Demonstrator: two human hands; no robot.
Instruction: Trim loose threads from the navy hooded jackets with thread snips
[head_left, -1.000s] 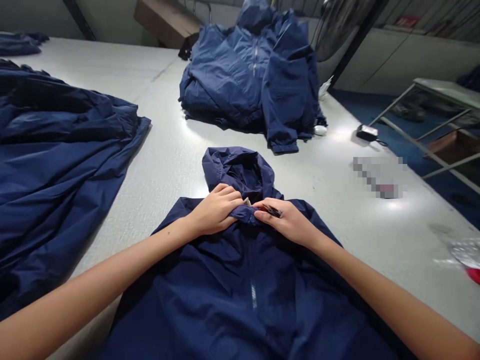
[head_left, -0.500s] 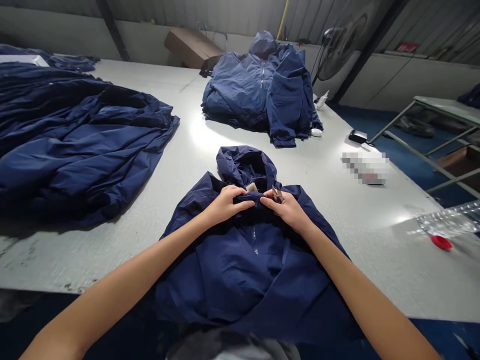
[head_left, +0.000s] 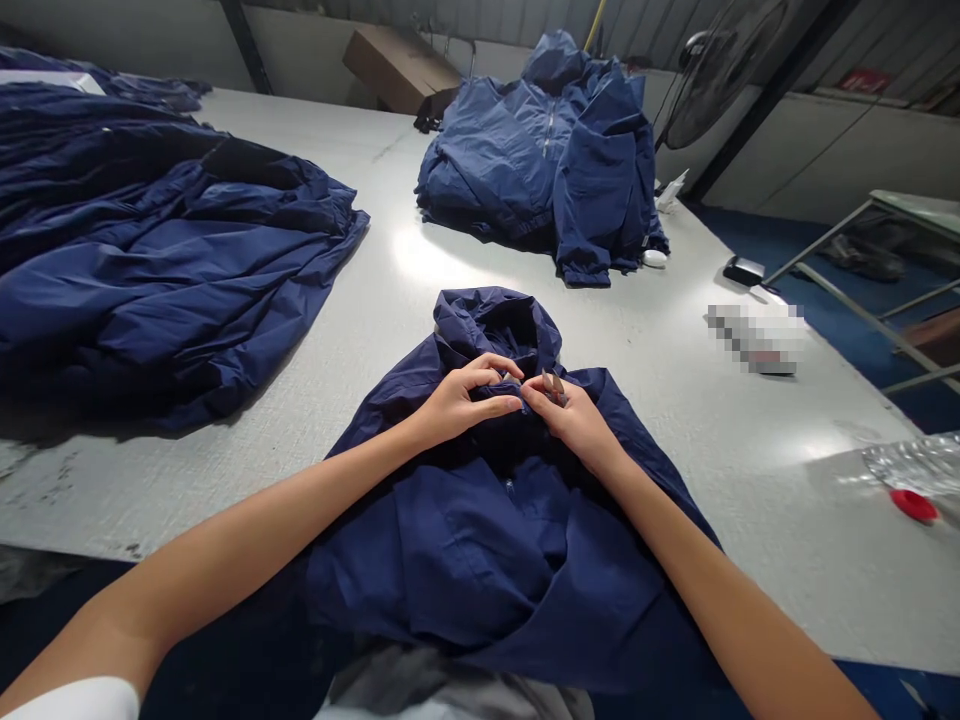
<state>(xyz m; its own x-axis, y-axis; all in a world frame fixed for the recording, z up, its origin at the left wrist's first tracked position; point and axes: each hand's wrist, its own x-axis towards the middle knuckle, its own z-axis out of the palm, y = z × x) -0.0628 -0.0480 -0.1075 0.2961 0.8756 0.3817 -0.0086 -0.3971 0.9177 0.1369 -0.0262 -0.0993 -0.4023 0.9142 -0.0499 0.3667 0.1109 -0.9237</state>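
A navy hooded jacket (head_left: 465, 560) lies in front of me, its hood (head_left: 487, 310) pointing away and its body hanging over the near table edge. My left hand (head_left: 466, 400) is closed on the fabric at the neckline, thumb against fingers. Opposite it, my right hand (head_left: 577, 425) pinches the same neck edge with fingertips nearly meeting the left ones. Thread snips (head_left: 553, 384) are tucked in the right hand, blades sticking up. Between the hands a small pale label (head_left: 511, 379) shows partly. Below them is a bit of the front zipper (head_left: 510, 487).
On the white table (head_left: 352, 400), a heap of navy garments (head_left: 172, 260) lies left and a stack of jackets (head_left: 517, 160) stands behind. A clear plastic bottle (head_left: 911, 462) with a red cap (head_left: 913, 505) lies right. A fan (head_left: 724, 75) stands beyond.
My left fingers have lifted and shifted right over the label, closer to my right hand. The neck edge is bunched more tightly, and less zipper shows. The view has turned slightly.
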